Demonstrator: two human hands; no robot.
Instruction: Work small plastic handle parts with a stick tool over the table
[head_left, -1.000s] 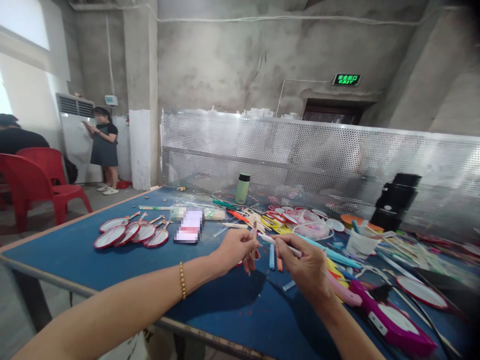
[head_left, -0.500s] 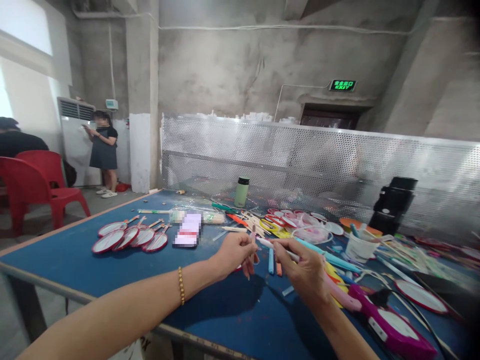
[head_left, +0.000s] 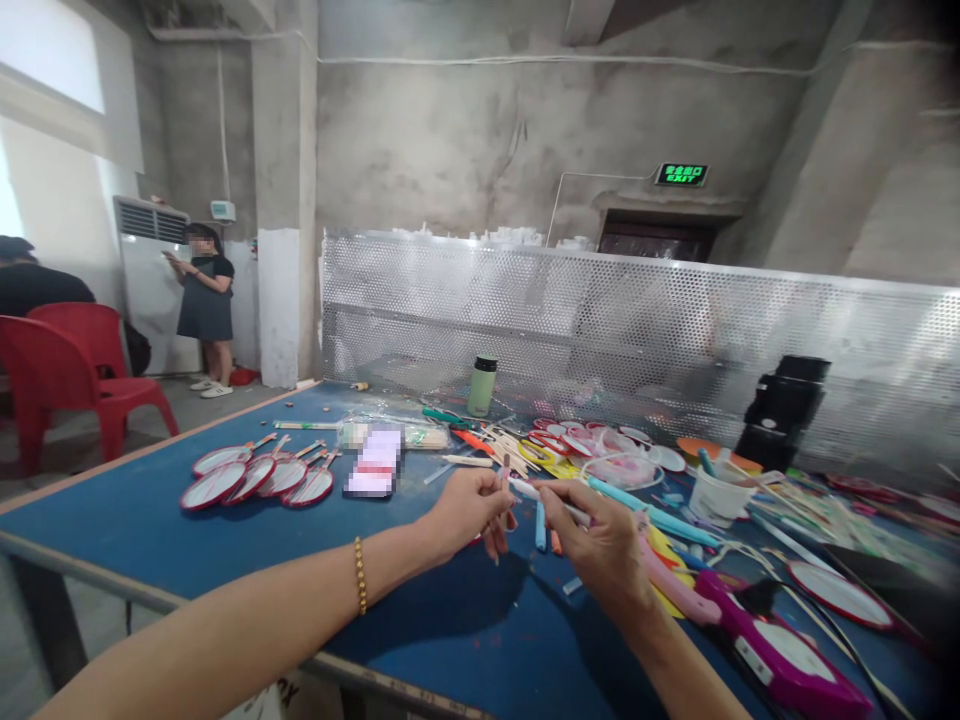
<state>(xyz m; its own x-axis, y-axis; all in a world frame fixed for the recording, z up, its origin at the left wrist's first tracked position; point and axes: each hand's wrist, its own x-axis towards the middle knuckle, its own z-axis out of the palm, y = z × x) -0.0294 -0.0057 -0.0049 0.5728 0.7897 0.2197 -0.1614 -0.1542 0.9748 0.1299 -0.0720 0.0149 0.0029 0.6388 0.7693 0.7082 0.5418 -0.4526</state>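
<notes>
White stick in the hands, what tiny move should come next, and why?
Probably ease the white stick a little left, onto the pink piece. The right hand holds the stick with its tip right at the pink piece, which is pinched upright in the left hand.

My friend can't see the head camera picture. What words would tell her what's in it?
Two bare hands meet over a cluttered blue table: the left hand pinches a small pink stick, the right hand a thin white stick. A row of red-rimmed fans lies to their left.
</notes>
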